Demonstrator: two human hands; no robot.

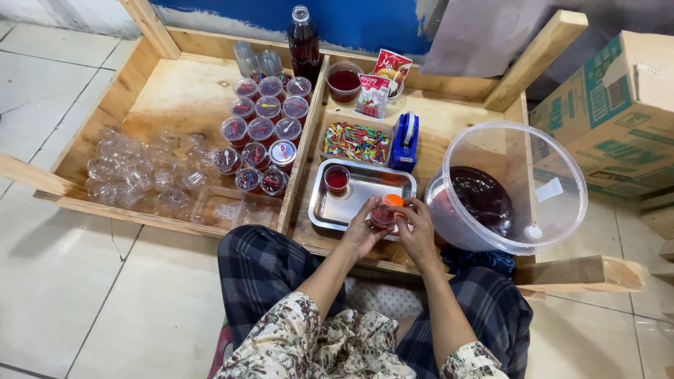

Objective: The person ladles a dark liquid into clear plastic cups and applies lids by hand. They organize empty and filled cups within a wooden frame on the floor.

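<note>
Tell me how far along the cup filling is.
Done: about a dozen lidded cups of dark red drink stand in rows in the left compartment. In hand: the left hand and right hand hold one cup over the steel tray; another filled cup waits there unlidded. Left: a heap of empty cups, and drink in the big tub.

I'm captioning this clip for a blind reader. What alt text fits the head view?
Seen from above, a seated person's left hand and right hand hold a small cup of red drink over a metal tray. Beside it stand a clear bucket of dark liquid and rows of filled lidded cups.
</note>
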